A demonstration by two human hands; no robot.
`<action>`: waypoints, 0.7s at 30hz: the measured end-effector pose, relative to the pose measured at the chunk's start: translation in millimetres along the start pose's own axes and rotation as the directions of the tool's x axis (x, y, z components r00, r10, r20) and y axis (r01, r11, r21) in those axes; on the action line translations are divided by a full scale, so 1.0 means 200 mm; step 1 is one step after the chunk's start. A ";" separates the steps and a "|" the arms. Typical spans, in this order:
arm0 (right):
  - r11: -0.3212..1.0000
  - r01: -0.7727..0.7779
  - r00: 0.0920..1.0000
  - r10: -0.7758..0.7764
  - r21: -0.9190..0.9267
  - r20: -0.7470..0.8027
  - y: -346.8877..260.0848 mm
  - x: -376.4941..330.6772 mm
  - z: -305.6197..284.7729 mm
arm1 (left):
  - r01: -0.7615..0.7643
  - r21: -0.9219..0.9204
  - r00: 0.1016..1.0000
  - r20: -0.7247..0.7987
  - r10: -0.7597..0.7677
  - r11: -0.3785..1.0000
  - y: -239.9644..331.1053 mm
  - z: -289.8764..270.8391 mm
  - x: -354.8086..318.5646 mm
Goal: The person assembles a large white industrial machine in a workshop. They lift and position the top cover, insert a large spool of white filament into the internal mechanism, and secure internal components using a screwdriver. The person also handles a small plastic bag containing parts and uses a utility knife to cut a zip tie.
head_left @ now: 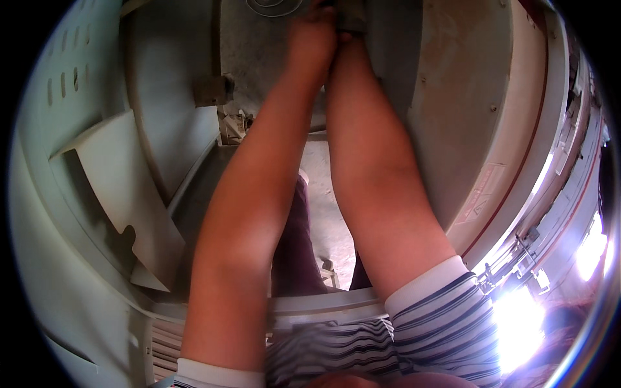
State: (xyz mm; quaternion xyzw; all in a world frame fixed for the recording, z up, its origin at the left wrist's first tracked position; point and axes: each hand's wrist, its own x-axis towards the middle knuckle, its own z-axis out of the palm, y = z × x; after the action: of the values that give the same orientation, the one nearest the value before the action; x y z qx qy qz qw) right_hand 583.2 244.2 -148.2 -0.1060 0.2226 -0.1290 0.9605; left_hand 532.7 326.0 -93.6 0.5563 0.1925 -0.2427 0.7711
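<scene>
Both my bare forearms reach forward into a metal housing, close together at the far end. My left hand point(314, 35) is at the upper edge, slightly blurred. Its fingers are curled beside a dark grey object point(351, 18), and what they hold is unclear. My right forearm point(369, 123) ends at that same dark object. The fingers of my right hand are hidden behind it or cut off by the picture's edge. Whether the dark piece is held or worn at the wrist, I cannot tell.
Pale metal panels flank my arms, with a slotted wall point(65, 84) at left and a bent sheet-metal flange point(126, 187) below it. A small brown block point(210, 90) juts from the inner wall. Looped wire point(275, 8) lies at the far end. A pale panel point(469, 116) rises on the right.
</scene>
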 end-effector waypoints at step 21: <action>0.999 -0.022 1.000 0.022 -0.040 -0.018 0.01 -0.04 0.02 | -0.093 0.262 0.996 0.031 0.088 0.961 -0.01 -0.02 -0.02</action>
State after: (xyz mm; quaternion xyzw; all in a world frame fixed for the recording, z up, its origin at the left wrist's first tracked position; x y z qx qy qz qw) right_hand 578.8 249.2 -142.8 -0.1218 0.2348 -0.1148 0.9575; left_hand 529.0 330.9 -93.7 0.6596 0.1255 -0.2357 0.7026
